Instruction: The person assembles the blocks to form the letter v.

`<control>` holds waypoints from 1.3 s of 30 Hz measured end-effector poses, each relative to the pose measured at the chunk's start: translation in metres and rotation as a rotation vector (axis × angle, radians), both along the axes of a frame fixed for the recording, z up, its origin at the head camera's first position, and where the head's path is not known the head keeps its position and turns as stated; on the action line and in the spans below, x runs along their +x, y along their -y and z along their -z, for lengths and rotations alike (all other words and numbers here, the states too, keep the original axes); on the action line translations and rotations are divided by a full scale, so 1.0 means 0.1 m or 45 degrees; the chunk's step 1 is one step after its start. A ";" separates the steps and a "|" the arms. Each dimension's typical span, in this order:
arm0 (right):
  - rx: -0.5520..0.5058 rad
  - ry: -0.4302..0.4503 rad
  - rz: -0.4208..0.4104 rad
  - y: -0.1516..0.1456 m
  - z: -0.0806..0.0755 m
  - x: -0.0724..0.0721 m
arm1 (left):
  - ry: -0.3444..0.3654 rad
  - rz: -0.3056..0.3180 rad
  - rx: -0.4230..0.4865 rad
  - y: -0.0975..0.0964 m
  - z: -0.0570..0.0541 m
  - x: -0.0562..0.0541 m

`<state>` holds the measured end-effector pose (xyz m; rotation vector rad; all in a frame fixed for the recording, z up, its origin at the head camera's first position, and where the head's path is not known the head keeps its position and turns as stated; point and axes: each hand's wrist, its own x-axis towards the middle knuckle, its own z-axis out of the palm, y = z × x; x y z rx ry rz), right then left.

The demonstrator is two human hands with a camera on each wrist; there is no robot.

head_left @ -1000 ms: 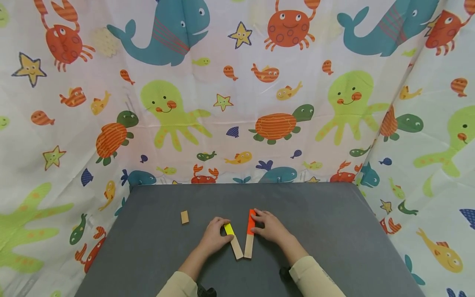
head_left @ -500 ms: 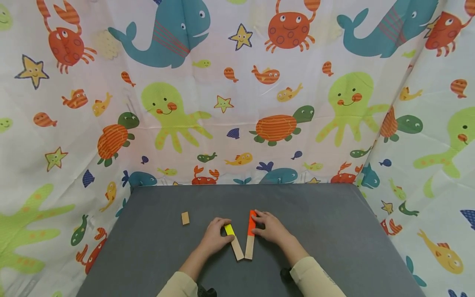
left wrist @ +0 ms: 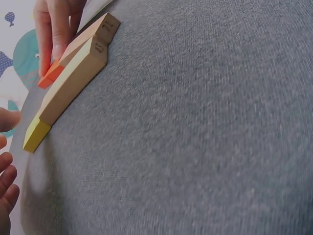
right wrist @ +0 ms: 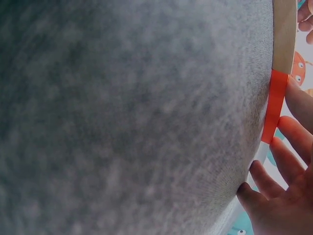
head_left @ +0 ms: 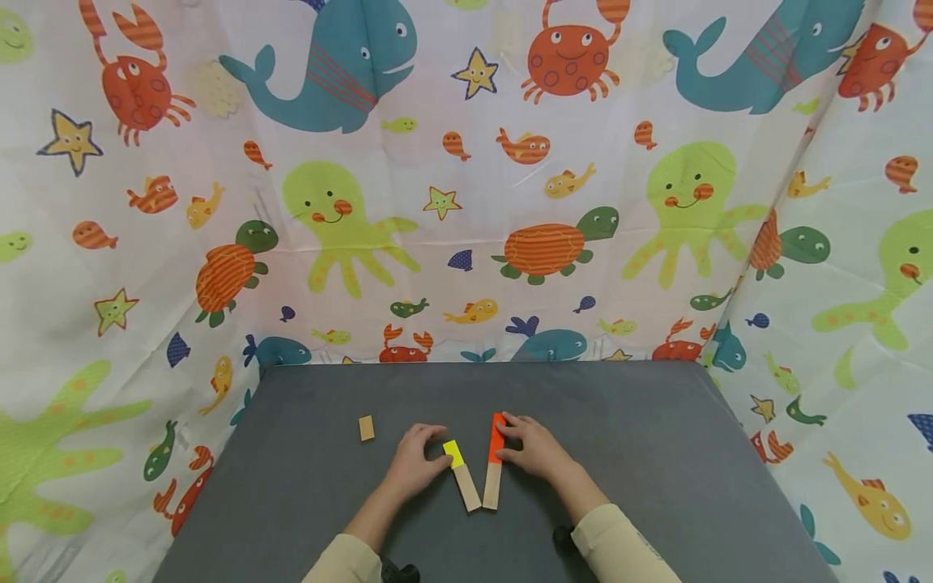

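On the grey table, two narrow wooden strips stand in a V, near ends together. The left strip is bare wood [head_left: 468, 489] with a yellow far part [head_left: 453, 455]; the right is bare wood [head_left: 492, 487] with a longer orange far part [head_left: 496, 441]. Whether the colored parts are separate blocks, I cannot tell. My left hand [head_left: 414, 461] holds nothing, its thumb and fingers spread beside the yellow part. Thumb and fingertips of my right hand [head_left: 538, 448] touch the orange part along its right side. Markings show on the wood's end faces in the left wrist view.
A small tan wooden block [head_left: 366, 427] lies apart, left of my left hand. The grey table [head_left: 627, 437] ends at the back against a white curtain [head_left: 466, 243] printed with sea animals.
My left hand has let go of the yellow part and drawn slightly left. The right hand keeps touching the orange part. Neither strip has visibly shifted on the table.
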<state>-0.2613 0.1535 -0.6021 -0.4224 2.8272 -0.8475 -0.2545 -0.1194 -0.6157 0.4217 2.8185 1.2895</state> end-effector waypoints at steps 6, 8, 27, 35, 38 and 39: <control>-0.012 -0.006 -0.009 0.00 0.00 0.00 | -0.016 -0.027 0.016 0.09 0.02 0.01; -0.008 -0.003 -0.006 0.00 0.00 0.00 | -0.022 -0.020 0.028 0.12 0.02 0.01; 0.002 0.017 0.006 0.00 0.03 -0.02 | -0.044 -0.038 0.083 0.29 0.01 0.02; 0.001 0.019 0.011 0.00 0.03 -0.03 | -0.033 -0.030 0.113 0.30 -0.01 0.02; 0.001 0.022 0.013 -0.01 0.03 -0.03 | -0.042 -0.034 0.115 0.31 0.00 0.02; 0.001 0.020 0.011 -0.01 0.03 -0.03 | -0.041 -0.039 0.114 0.32 0.00 0.02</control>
